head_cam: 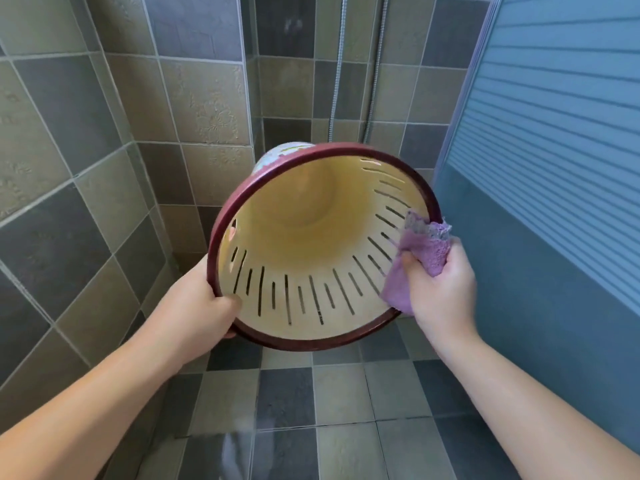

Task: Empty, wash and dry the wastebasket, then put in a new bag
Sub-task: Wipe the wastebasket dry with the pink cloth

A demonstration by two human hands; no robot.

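The cream plastic wastebasket with the dark red rim and slotted wall is up off the tiled floor, tipped mouth-first toward the person, held between both hands. The left hand clamps the rim at the near-left edge; the right hand grips a bunched purple cloth against the inside wall by the right rim. It is empty inside, so emptying looks done; this reads as the wiping stage, washing or drying. No new bag is in sight.
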